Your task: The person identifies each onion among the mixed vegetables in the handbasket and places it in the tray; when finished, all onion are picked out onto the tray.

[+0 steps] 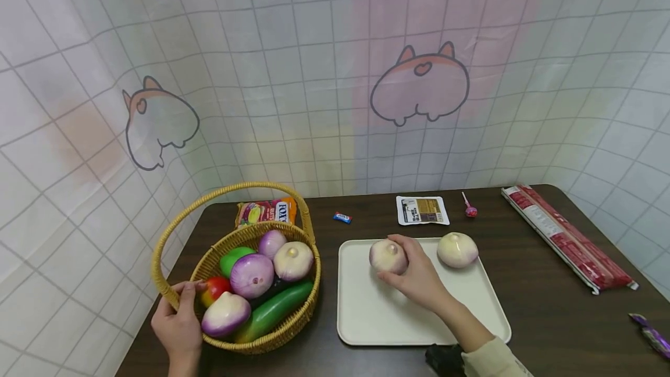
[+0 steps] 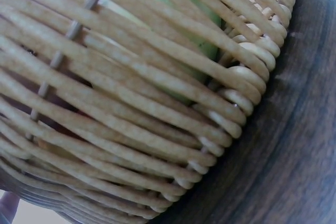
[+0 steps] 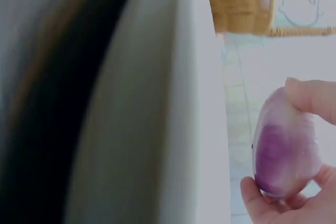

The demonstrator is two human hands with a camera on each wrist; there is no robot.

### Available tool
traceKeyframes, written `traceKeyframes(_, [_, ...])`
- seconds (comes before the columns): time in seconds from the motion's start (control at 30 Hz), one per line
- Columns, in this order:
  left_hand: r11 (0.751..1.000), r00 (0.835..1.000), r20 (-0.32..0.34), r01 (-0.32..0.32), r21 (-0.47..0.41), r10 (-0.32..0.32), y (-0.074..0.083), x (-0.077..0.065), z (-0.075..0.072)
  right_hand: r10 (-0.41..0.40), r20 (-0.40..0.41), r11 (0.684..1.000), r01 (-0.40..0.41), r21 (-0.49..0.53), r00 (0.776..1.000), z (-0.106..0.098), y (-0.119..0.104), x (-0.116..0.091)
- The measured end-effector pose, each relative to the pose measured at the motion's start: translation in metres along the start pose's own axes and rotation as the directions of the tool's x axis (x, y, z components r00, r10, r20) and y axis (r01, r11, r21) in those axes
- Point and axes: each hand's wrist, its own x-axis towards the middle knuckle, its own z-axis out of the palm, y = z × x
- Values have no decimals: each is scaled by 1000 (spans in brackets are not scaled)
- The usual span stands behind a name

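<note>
My right hand [image 1: 416,275] holds a pale purple-and-white onion [image 1: 388,257] over the white tray [image 1: 366,319], thumb and fingers on opposite sides of it. In the right wrist view the onion [image 3: 283,145] shows its purple side. A second whitish onion [image 1: 458,250] sits at the tray's back right. On the left, my left hand [image 1: 178,324] grips the wicker basket [image 1: 282,339] at its rim, by the foot of the handle [image 1: 157,249]. Inside lie a purple onion [image 1: 252,276], more onions, a green cucumber [image 1: 277,310], a red-yellow fruit [image 1: 216,290] and a green one [image 1: 234,259].
Behind the basket lies a candy bag [image 1: 267,211]. Along the back are a small blue wrapped candy [image 1: 342,217], a flat packet [image 1: 421,210] and a lollipop [image 1: 470,210]. A long red package [image 1: 570,237] and a purple wrapped stick [image 1: 650,335] lie right. Curtains surround the table.
</note>
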Motion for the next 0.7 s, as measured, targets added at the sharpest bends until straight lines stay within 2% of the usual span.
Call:
traceKeyframes(0.4, [1000, 1000, -4, -7, -8, 6, 0, 0, 0, 98, -51, 995, -97, 21, 994, -17, 15, 8])
traceKeyframes(0.53, [1000, 1000, -3, -6, 2, 6, 1, 0, 0, 142, -35, 990, -142, 16, 989, -24, 13, 10])
traceKeyframes(0.7, [1000, 1000, 1, -8, -6, 8, 1, 0, 1, 141, -32, 990, -141, 15, 989, -35, 6, 11])
